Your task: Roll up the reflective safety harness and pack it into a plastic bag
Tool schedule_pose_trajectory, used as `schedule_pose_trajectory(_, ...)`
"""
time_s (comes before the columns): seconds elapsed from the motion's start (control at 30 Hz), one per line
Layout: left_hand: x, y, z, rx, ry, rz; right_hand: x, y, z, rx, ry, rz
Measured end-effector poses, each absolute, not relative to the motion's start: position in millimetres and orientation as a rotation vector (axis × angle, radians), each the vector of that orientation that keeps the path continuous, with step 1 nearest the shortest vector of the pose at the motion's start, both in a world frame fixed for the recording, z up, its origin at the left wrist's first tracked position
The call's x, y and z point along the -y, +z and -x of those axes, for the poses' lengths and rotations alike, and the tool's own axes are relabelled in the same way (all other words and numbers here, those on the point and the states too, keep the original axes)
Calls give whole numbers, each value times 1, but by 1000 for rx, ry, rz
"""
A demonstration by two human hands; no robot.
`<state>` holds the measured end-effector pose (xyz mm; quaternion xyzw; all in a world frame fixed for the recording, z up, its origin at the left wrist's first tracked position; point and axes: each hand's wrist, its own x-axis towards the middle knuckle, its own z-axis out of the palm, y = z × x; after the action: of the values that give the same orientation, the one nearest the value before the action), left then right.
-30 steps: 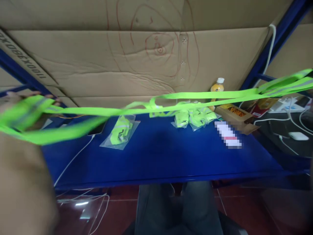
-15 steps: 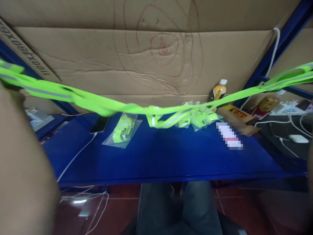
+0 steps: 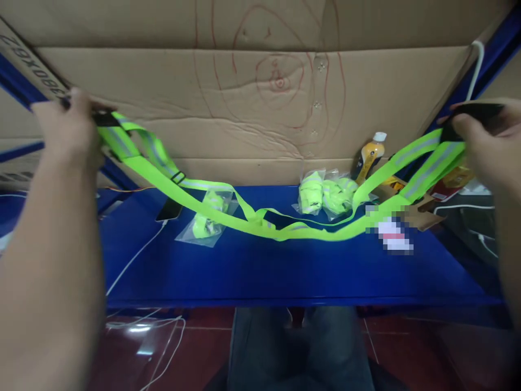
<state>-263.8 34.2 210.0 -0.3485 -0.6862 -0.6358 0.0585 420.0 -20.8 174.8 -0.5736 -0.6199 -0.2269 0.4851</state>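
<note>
two hands, the left hand (image 3: 69, 133) at nine o'clock and the right hand (image 3: 484, 141) at three, pinch the neon strap harness (image 3: 280, 231) by its ends, so its middle sags just over the blue shelf (image 3: 285, 271).

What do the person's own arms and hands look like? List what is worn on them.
Both forearms are bare, with no sleeves in view. The left hand and the right hand wear no gloves. No watch, ring or band shows on either. Motion blur softens the finer detail.
</note>
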Motion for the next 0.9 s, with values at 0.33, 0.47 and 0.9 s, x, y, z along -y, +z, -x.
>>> schedule_pose_trajectory(0.33,-24,168,22,1506,-2001,2375,26,132,-181,1761,-256,976)
schedule_pose_trajectory(0.47,-13,126,-31,1340,-2453,2637,14,96,-134,1656,-176,1029)
schedule_pose_trajectory(0.9,-24,101,-8,970,-2755,2567,10,88,-161,1703,-118,875)
